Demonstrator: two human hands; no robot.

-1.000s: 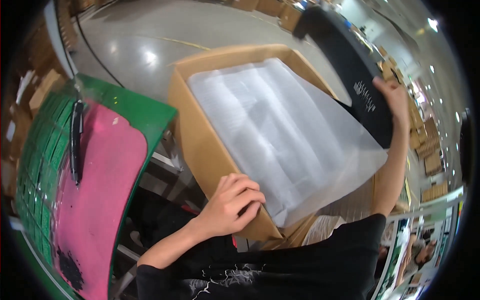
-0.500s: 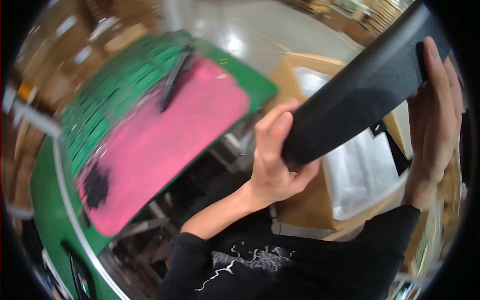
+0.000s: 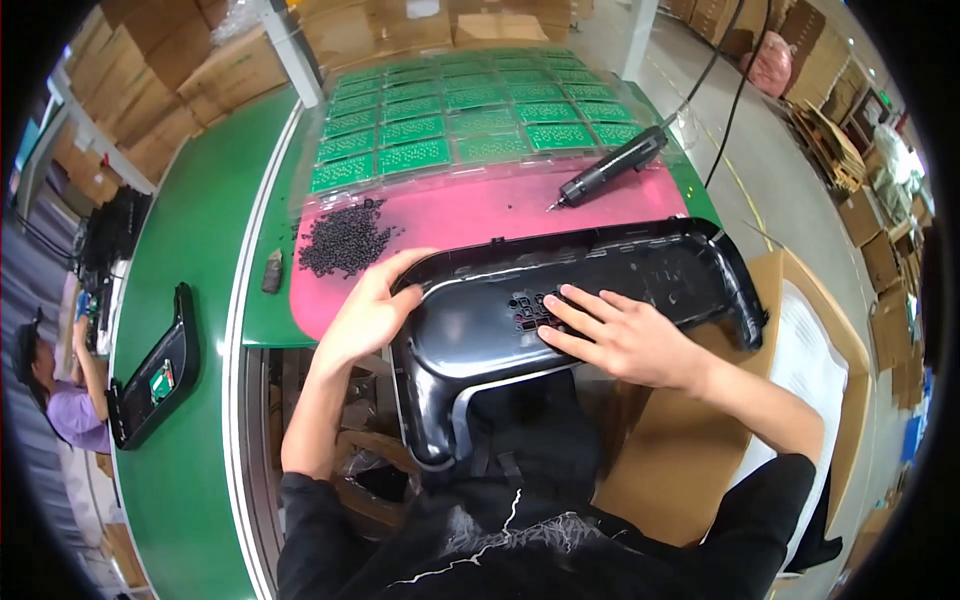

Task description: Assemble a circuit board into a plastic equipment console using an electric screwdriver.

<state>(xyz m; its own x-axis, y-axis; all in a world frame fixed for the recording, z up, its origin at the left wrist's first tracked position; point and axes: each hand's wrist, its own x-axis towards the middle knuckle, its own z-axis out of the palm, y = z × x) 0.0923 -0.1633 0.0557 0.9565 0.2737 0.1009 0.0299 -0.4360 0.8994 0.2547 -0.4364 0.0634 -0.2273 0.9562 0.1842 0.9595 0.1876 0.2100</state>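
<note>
A long black plastic housing, hollow side up, lies across the near edge of the pink mat. At its left end my left hand grips the rim, thumb over the inner side. My right hand rests with fingers stretched out on the housing's inner face, fingertips beside a small cluster of square openings. A heap of small black pieces, probably screws, sits on the mat beyond my left hand. Beyond the housing lies a black electric screwdriver, its bit pointing left.
Green circuit boards fill clear trays at the back. An open carton with white wrapping stands at right. On the left green conveyor sits another black housing holding a small board; a person works farther left.
The housing has come down from the raised spot over the carton to the mat's near edge, hollow side now up. My right hand has moved from its end onto its inside.
</note>
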